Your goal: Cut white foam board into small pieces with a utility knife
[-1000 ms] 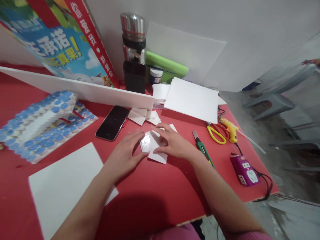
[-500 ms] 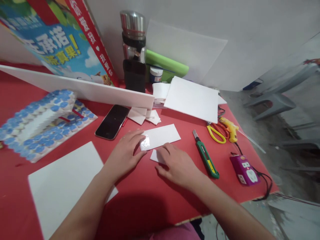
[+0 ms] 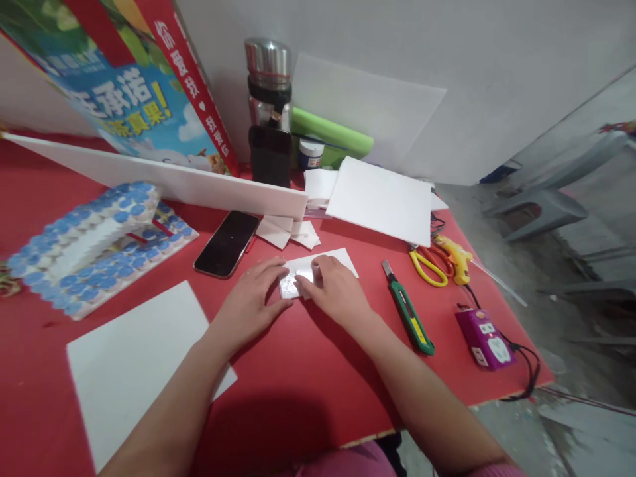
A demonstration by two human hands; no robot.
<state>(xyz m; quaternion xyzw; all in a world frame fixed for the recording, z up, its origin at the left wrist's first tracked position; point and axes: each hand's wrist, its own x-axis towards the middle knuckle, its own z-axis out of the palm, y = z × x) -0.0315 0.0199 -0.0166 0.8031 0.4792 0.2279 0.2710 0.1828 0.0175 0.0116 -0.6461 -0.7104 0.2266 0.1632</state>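
Observation:
A white rectangular strip of board (image 3: 342, 260) lies on the red table, with a glossy clear patch near its left end. My left hand (image 3: 251, 291) steadies that end, fingers at the far corner and thumb at the near corner. My right hand (image 3: 340, 291) pinches a small white board piece (image 3: 307, 273) over the strip. My fingers cover part of this piece, and I cannot tell whether it touches the strip. To the right lies a green utility knife (image 3: 410, 315) with its blade out.
A phone (image 3: 227, 244) and small white offcuts (image 3: 285, 232) lie beyond my hands. At left are a blue-and-white model (image 3: 99, 265) and a white sheet (image 3: 144, 358). Scissors (image 3: 428, 266), a yellow glue gun (image 3: 457, 258) and a purple power block (image 3: 485, 339) sit right. A steel bottle (image 3: 268, 63) stands behind.
My right hand has moved up and left, lifting the small white piece from the table beside the strip to above it. My left hand stays at the strip's end.

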